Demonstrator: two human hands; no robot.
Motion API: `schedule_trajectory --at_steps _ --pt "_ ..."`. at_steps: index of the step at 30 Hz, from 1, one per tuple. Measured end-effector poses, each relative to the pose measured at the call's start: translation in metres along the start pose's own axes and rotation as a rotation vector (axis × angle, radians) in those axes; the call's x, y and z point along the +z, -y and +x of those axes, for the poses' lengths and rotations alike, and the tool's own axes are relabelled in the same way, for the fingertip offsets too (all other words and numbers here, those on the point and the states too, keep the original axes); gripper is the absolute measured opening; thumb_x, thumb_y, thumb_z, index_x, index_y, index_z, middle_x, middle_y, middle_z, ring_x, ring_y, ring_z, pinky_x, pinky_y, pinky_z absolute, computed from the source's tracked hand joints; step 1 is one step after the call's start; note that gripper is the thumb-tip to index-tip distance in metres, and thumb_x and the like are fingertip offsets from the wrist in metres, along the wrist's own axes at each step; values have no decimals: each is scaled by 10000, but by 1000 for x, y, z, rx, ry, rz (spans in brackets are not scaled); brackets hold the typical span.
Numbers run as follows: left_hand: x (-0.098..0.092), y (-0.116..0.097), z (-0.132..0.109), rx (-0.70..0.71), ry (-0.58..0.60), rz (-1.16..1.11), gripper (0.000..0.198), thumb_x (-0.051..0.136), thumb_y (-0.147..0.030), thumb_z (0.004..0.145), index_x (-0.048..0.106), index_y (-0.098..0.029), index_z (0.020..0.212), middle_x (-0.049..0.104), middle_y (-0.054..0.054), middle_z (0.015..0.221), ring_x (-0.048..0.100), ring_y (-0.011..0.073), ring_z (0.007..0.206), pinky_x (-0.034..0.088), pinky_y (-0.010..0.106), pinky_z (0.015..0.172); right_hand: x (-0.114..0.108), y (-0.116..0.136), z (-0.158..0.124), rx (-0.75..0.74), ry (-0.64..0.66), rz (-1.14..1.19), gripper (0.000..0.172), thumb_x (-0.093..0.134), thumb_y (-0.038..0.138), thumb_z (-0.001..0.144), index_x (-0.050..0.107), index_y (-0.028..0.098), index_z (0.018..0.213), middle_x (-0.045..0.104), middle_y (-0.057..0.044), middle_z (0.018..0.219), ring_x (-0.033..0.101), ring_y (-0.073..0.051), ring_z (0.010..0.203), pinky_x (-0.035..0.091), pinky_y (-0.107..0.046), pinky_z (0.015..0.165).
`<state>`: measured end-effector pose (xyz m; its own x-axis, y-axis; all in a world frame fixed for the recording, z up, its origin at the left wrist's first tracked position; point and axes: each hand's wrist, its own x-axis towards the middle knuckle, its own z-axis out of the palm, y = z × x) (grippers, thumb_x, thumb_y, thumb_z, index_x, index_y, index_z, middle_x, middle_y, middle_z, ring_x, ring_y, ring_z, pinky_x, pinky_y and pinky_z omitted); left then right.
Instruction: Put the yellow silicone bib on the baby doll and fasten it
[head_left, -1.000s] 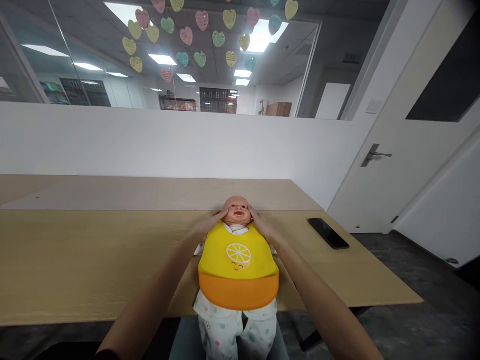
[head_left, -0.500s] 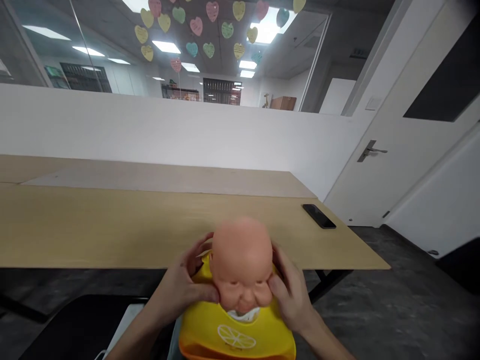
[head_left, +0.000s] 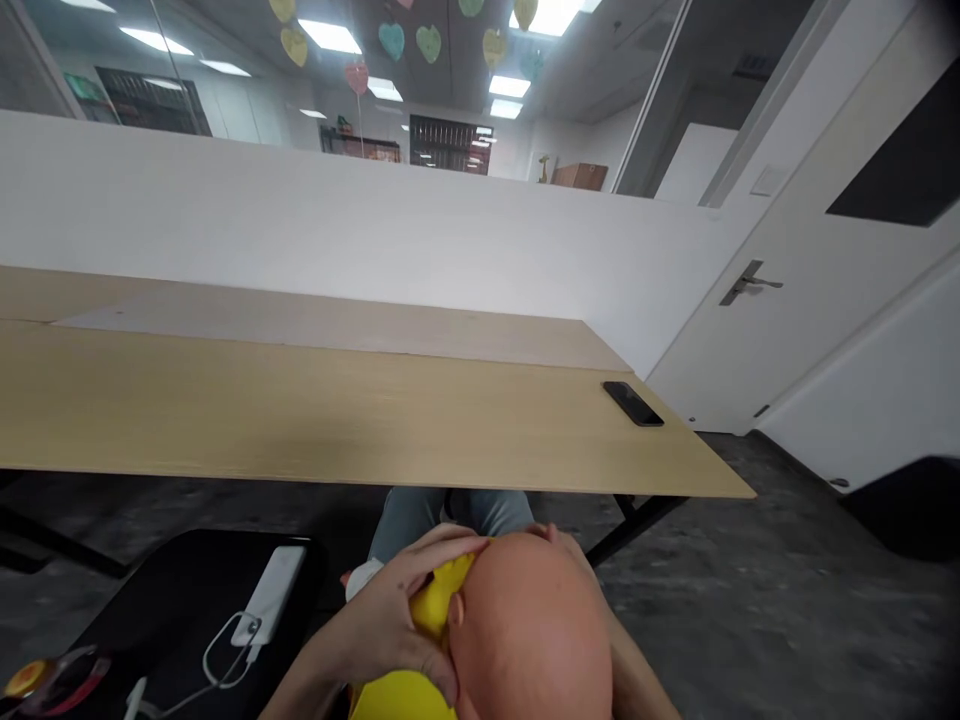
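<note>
A bald baby doll leans close to me at the bottom, its face turned down and out of sight. It wears a yellow bib, much of it covered by the head and my hand. My left hand is closed round the bib's neck part, thumb near the doll's ear and fingers curled over the far side. Beyond the head, my right hand reaches round the doll's other side. The head hides most of that hand, including what its fingers grip.
A wooden table stands ahead, bearing a black phone near its right end. To the left, a black seat holds a white power strip with a cable and a red-and-orange item. My jeans-clad legs are under the table edge.
The doll's head has tipped forward and down towards me, hiding its face and the bib's front. Both hands have moved with it, lower in the view. My view has tilted downward.
</note>
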<state>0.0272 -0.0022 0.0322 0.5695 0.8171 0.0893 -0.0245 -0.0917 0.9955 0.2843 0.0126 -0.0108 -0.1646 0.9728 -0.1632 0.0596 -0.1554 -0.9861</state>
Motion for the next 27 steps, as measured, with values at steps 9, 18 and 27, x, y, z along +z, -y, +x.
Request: schedule_trajectory --at_steps 9,18,27 --pt "4 11 0 -170 82 -373 511 755 -300 790 640 -261 1286 685 94 1189 606 270 1125 437 387 993 10 45 12 -108 378 47 166 688 297 803 578 174 820 512 5 764 449 -115 689 324 -222 629" --pt "16 32 14 -202 -167 -452 520 812 -200 687 639 -227 1176 614 62 1170 616 161 882 465 233 725 20 33 8 -99 394 19 272 647 373 820 614 126 709 557 -29 695 477 -130 671 313 -250 630" --pt "38 36 29 -165 -178 -179 329 732 -195 739 643 -194 1056 607 29 1009 611 160 885 472 259 775 12 3 9 -76 489 -105 497 561 587 872 533 126 687 485 -12 660 427 -113 635 284 -244 590"
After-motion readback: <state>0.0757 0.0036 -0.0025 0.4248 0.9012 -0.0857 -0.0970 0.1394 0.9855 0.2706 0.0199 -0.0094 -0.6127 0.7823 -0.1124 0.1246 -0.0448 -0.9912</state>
